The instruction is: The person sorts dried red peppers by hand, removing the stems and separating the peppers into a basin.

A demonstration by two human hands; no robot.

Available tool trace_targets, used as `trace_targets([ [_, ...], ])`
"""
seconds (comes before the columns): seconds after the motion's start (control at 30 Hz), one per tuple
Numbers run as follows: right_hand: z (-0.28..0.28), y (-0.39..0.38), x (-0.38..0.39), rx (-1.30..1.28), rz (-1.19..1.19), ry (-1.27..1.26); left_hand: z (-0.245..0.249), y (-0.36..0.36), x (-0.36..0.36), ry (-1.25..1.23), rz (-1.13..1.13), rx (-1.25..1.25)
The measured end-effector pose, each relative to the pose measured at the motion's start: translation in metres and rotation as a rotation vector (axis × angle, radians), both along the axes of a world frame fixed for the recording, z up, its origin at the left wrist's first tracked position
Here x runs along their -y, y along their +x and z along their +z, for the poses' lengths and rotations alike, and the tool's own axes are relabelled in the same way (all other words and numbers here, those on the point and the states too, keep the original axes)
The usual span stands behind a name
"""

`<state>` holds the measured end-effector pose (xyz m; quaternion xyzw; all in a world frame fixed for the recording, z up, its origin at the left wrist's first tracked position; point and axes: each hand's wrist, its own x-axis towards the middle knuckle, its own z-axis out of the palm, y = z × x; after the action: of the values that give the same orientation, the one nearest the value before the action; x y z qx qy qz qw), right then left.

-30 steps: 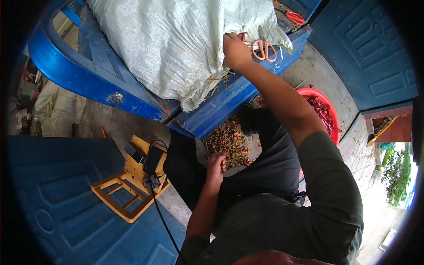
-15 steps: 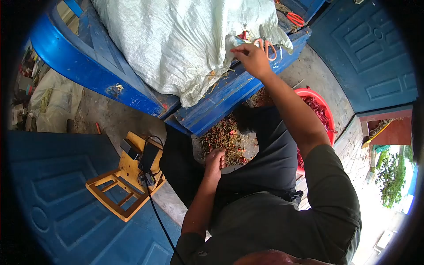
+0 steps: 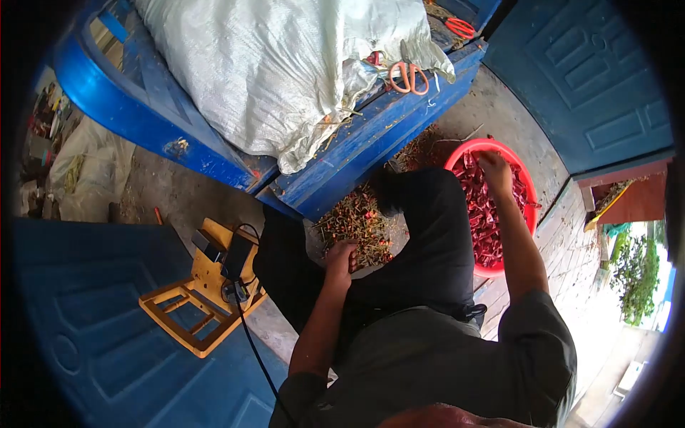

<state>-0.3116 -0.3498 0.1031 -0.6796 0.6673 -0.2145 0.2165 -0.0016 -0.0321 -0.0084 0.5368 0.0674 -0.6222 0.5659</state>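
My right hand [image 3: 494, 171] is over the far part of a red plastic basin [image 3: 529, 187] holding dried red chilies [image 3: 482, 221]. Its fingers are bent close together against the chilies, and what they hold, if anything, is lost among the red pods. By my left knee, my left hand [image 3: 341, 258] is closed in a loose fist; whatever lies inside it is hidden. Beyond that hand, a heap of stems and red bits [image 3: 357, 225] covers the floor between my feet. A pair of scissors with pink handles [image 3: 409, 78] lies by the white woven sack [image 3: 250, 71].
The sack rests on a blue wooden bench [image 3: 342, 175] in front of me. Red-handled scissors [image 3: 459, 28] lie at its far end. To the left, a wooden stool [image 3: 196, 317] carries a black device with a cable [image 3: 250, 346]. Blue doors [image 3: 592, 78] stand on both sides.
My right hand has moved from beside the pink-handled scissors, where it pinched something small and red, down and right to the basin. My left hand stays near my knee, closed.
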Motion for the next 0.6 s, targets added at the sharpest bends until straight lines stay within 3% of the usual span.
trace_targets([
  [0.03, -0.015, -0.027, 0.000, -0.176, 0.035, -0.056, -0.003, -0.002, 0.001, -0.023, -0.008, -0.008],
  [0.07, -0.012, -0.024, -0.001, -0.181, 0.048, -0.053, -0.003, -0.003, 0.003, -0.019, 0.004, -0.013],
  [0.17, -0.010, 0.010, 0.001, 0.024, 0.102, -0.106, -0.001, -0.004, 0.003, -0.020, -0.074, -0.024],
  [0.2, 0.026, 0.059, -0.009, 0.184, 0.131, -0.029, -0.002, -0.005, 0.004, -0.037, -0.086, -0.012],
  [0.23, 0.026, 0.090, -0.002, 0.356, 0.289, -0.076, -0.003, -0.005, 0.007, -0.057, -0.096, 0.000],
  [0.3, 0.035, 0.165, 0.011, 0.428, 0.472, -0.179, -0.010, -0.003, 0.002, -0.060, -0.071, -0.001],
  [0.37, 0.059, 0.238, 0.016, 0.423, 0.540, -0.006, -0.011, 0.001, -0.006, -0.055, -0.040, -0.006],
  [0.5, 0.087, 0.360, 0.037, -0.204, 0.885, -0.209, 0.000, 0.008, -0.019, -0.082, 0.051, -0.046],
  [0.6, 0.140, 0.422, 0.029, 0.076, 1.001, 0.112, -0.004, 0.009, -0.020, -0.080, 0.064, -0.047],
])
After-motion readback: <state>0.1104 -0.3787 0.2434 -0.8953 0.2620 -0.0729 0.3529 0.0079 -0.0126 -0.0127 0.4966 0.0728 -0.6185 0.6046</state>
